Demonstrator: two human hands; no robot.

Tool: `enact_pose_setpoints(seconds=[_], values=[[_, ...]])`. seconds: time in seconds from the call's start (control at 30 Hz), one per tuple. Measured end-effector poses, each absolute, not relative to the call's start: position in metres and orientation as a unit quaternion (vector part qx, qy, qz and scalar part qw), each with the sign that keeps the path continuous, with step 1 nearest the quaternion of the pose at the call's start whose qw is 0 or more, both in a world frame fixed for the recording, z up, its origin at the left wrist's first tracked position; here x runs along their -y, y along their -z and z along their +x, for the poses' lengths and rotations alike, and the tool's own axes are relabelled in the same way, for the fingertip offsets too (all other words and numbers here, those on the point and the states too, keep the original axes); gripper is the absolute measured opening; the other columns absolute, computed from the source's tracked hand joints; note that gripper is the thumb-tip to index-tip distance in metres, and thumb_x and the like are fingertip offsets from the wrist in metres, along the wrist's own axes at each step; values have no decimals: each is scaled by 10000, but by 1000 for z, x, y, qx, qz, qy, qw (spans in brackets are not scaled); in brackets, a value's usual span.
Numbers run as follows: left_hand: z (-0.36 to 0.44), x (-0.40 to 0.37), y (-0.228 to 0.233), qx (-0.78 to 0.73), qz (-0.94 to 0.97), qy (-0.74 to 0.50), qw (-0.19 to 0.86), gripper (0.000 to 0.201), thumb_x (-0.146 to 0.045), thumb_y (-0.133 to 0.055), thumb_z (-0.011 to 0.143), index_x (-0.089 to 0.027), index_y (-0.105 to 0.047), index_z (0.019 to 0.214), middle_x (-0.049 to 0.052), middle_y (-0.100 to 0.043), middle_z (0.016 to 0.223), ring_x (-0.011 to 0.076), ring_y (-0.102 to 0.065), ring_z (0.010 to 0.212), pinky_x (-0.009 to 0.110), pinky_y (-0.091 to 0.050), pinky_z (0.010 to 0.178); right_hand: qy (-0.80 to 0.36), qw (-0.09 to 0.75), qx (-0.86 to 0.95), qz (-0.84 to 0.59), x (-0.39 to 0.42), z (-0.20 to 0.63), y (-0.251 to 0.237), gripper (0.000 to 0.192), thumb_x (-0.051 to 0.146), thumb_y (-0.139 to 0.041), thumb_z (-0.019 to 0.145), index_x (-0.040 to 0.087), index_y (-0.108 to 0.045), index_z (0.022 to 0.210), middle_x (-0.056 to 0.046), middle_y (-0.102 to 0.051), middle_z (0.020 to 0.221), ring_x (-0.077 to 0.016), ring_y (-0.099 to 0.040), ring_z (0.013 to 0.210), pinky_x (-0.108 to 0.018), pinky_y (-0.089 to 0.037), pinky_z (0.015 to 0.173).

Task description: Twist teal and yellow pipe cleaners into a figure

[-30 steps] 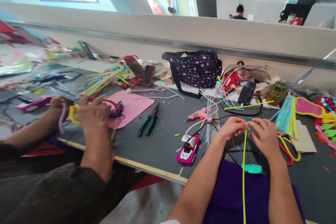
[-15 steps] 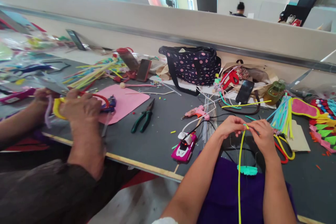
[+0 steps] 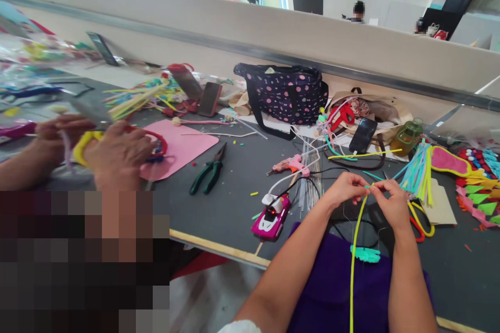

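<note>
My left hand point(image 3: 346, 188) and my right hand point(image 3: 390, 203) meet over the dark table point(image 3: 234, 187), both pinching the top end of a long yellow-green pipe cleaner point(image 3: 354, 260) that hangs down toward my lap. A small teal bit shows at the pinch. A teal fuzzy piece point(image 3: 365, 254) lies below my hands on thin wires, above the purple cloth point(image 3: 344, 286). Red and yellow loops point(image 3: 422, 221) lie just right of my right hand.
A co-worker's hands point(image 3: 113, 151) at left work on a yellow and red ring over pink felt point(image 3: 187, 145). Green pliers point(image 3: 209, 171), a pink glue gun point(image 3: 291, 165), a pink toy car point(image 3: 270, 218), a dotted bag point(image 3: 287, 96), phones and pipe cleaner bundles point(image 3: 420, 169) crowd the table.
My view has tilted slightly, so everything sits a little lower left. My hands stay pinched on the pipe cleaner's top end, fingers working closer together. The co-worker's hands keep handling the ring.
</note>
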State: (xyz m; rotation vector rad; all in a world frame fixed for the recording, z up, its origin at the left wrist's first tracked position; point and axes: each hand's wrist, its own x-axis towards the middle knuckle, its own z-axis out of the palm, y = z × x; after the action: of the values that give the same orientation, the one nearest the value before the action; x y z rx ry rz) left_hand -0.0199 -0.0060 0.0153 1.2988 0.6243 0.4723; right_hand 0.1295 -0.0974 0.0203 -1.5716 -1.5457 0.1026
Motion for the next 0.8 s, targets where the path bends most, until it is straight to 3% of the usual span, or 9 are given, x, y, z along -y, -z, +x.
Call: enact_pose_setpoints(seconds=[0.33, 0.63, 0.8], values=[[-19, 5, -17, -327, 581, -196, 719, 277, -349, -762, 601, -115, -662, 712, 6, -614, 612, 73, -501, 462, 189, -374, 412, -50, 444, 617, -648, 98, 130, -23, 233, 398, -568, 871, 227, -683, 763, -33, -679, 753, -205, -575, 758, -339, -439, 719], [-14, 9, -16, -296, 603, -231, 704, 173, -277, -714, 635, -121, -646, 667, -13, -583, 551, 68, -488, 446, 185, -382, 425, -51, 445, 597, -666, 98, 133, -18, 253, 424, -585, 853, 218, -667, 733, -14, -620, 669, -180, -551, 652, -309, -433, 647], [-15, 7, -19, -318, 571, -232, 720, 181, -282, -722, 624, -124, -635, 636, -16, -571, 536, 63, -472, 420, 190, -368, 412, -30, 494, 596, -633, 101, 131, -25, 146, 360, -601, 857, 227, -655, 880, -40, -666, 853, -207, -599, 816, -358, -467, 776]])
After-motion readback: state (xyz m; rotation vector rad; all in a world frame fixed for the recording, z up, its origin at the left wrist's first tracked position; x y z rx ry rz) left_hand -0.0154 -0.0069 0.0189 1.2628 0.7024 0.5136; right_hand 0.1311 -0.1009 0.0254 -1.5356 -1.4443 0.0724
